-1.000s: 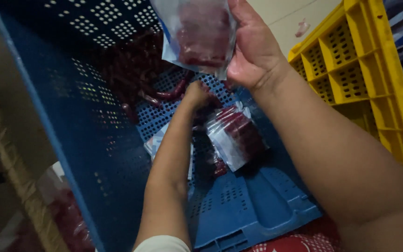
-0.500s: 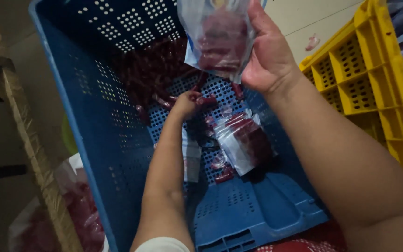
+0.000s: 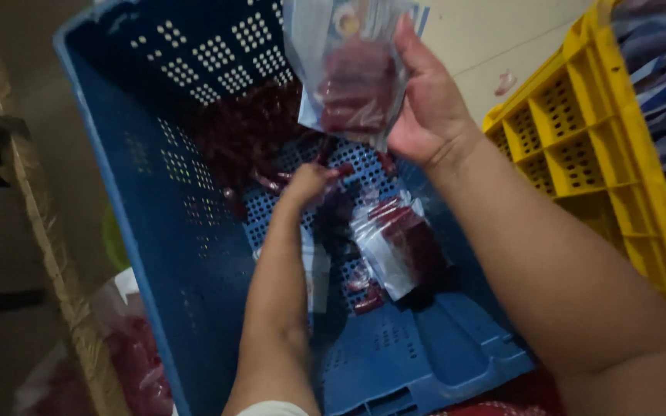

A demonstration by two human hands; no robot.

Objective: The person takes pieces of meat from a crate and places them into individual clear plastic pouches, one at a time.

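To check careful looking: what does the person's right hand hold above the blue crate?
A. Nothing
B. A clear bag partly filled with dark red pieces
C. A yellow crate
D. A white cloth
B: the right hand grips a clear bag with dark red contents, raised over the blue crate.

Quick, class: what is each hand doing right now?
Left hand: closed on dark red pieces in the blue plastic crate.
Right hand: holding a clear plastic pouch.
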